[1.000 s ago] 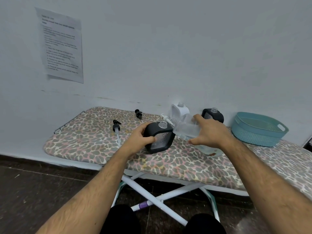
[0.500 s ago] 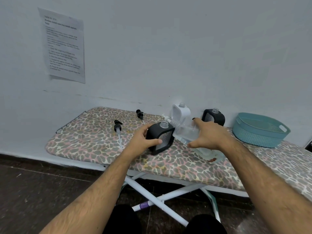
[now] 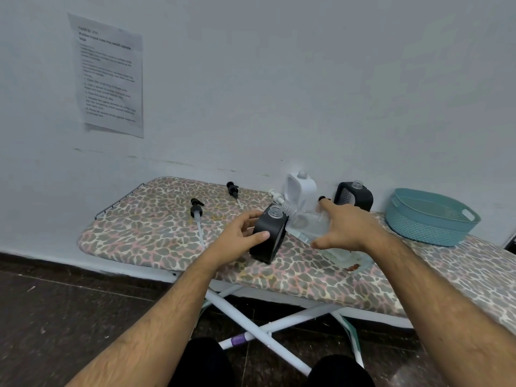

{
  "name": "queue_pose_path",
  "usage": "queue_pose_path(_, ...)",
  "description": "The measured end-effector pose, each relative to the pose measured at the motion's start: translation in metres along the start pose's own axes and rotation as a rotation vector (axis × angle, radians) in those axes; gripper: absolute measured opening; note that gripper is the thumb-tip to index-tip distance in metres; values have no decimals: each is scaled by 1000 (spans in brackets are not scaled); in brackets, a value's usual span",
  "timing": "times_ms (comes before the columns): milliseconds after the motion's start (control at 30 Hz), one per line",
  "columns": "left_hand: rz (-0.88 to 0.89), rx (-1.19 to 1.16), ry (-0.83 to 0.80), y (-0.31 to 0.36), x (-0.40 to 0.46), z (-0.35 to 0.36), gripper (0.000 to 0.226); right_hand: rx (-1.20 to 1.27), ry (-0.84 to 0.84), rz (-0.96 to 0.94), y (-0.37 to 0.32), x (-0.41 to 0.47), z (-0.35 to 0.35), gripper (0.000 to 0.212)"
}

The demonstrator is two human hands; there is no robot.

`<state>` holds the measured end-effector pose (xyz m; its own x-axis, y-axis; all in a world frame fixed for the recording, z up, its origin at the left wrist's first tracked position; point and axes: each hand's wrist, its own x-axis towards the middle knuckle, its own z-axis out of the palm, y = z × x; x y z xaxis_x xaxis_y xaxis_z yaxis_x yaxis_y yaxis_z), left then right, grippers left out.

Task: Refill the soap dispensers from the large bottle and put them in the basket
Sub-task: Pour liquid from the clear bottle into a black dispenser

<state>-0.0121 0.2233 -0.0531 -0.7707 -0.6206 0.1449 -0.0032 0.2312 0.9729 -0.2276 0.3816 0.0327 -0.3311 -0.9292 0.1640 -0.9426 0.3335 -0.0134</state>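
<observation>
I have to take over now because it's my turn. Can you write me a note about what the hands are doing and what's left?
Left hand grips the black dispenser, cap off, on the ironing board.
Right hand holds the large clear bottle tilted, neck at the dispenser's opening.
White dispenser and second black dispenser stand open by the wall. Three pumps lie loose on the board.
Basket holds no dispensers.
Left: fill all three, refit pumps, put them in the basket.
</observation>
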Motion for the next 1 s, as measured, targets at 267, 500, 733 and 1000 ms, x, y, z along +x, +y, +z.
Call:
queue_pose_path(267,-64,64,-43,1,3,1,82,-34,-12,-2,4,-2,0,90)
queue_pose_path(500,-109,143,-236,11,21,-7,112,-34,-27,-11,8,5,-8,94)
queue_pose_path(733,-141,174,-284,7,30,-5,117,-75,-64,-16,11,11,-10,94)
queue_pose_path(1000,-98,215,-288,-2,38,6,137,-80,-71,-33,14,15,-12,93)
